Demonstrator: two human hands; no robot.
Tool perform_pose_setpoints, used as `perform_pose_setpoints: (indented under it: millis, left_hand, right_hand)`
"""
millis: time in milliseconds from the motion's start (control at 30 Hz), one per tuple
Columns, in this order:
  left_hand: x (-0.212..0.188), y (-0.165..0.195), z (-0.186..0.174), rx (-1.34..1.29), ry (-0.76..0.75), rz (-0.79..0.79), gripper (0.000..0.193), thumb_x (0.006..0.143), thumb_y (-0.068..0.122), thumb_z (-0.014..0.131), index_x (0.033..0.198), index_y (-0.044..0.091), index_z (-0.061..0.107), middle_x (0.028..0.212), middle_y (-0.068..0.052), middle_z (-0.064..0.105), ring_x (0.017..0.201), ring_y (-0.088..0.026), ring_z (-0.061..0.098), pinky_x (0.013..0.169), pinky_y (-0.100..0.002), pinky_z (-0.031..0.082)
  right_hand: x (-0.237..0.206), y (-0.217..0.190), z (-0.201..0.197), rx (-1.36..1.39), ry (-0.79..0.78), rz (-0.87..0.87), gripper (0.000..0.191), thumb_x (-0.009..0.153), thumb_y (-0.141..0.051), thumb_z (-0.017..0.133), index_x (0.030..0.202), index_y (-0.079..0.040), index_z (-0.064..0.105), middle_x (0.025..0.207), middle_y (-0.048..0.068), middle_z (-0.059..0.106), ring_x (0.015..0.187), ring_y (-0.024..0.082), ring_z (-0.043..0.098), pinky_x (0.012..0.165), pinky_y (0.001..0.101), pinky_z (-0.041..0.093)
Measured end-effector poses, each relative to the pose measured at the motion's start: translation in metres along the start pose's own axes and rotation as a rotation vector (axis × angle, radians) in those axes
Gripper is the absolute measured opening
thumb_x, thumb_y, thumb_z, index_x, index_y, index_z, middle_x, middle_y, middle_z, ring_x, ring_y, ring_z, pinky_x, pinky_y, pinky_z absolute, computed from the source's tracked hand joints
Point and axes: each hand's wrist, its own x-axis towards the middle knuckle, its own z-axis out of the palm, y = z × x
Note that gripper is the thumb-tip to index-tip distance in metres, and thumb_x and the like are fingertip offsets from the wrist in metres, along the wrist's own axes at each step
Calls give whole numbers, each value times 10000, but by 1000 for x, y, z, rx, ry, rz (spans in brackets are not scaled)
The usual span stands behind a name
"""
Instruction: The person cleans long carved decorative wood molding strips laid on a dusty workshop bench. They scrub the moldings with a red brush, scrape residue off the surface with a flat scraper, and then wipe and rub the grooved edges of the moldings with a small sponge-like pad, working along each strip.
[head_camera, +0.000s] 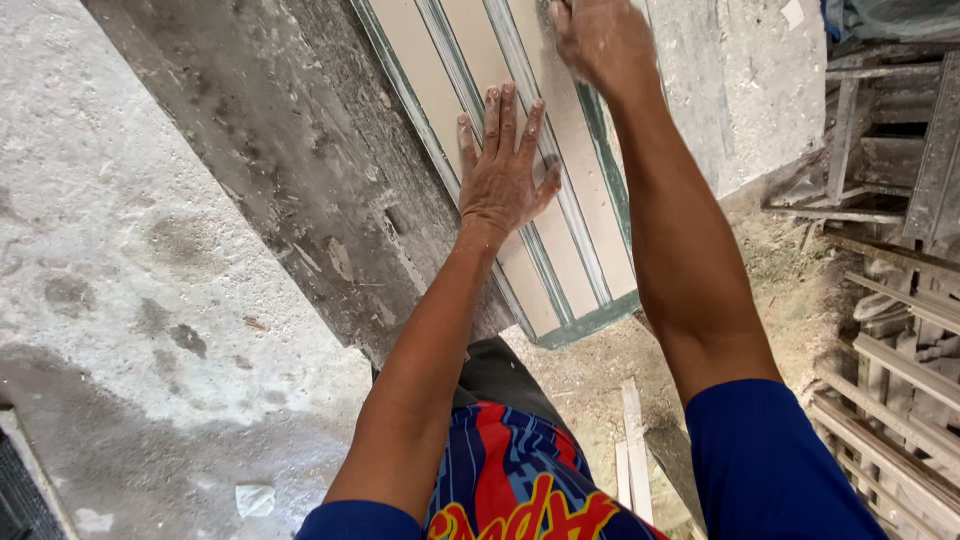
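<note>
A long beige panel (470, 60) with grey-green ribs and edges leans against a rough concrete wall (180, 200). My left hand (500, 170) lies flat on it with fingers spread, palm pressed against the ribs. My right hand (600, 40) rests higher up on the same panel near the top of the view, fingers curled over its right side; the fingertips are cut off by the frame edge. Both hands are dusted with white powder. The panel's lower end (585, 320) stands on the dirt floor.
Sandy, littered ground (600, 370) lies below, with short wooden offcuts (632, 440) near my legs. Stacked moulded strips and a wooden rack (890, 390) fill the right side. A grey plastered wall section (760, 90) stands behind the panel.
</note>
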Motion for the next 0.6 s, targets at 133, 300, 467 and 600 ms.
perform_pose_setpoints:
  millis: [133,300,467,600]
  left_hand:
    - [-3,2,5,-30,147,34,904,990,650,462,1675,216,63,1726,-156,-47,1601,-304,-40,1283,-634,42]
    - [-4,1,2,-61,24,6,912,972,639,498,1672,211,100,1724,-166,-29,1603,-320,-27,1281,-644,29]
    - [0,2,-5,-66,-8,-2,893,966,641,488,1660,228,106,1713,-159,-31,1590,-315,-27,1271,-648,27]
    - [0,3,-6,-53,-35,-24,881,970,635,473,1663,235,105,1719,-151,-32,1593,-315,-35,1278,-639,31]
  right_hand:
    - [-31,13,13,-88,348,-218,368,1202,-435,419,1343,-200,666,773,100,685,600,215,688,615,425,580]
    - [-109,41,41,45,-99,163,453,1096,-410,377,1493,-234,504,563,66,551,403,168,480,371,361,447]
    - [-38,30,17,-42,57,-24,371,1154,-373,421,1421,-187,599,754,159,676,596,252,606,581,451,537]
    - [11,14,-3,-10,59,-87,344,1199,-258,391,1359,-91,645,912,179,723,658,256,683,679,431,612]
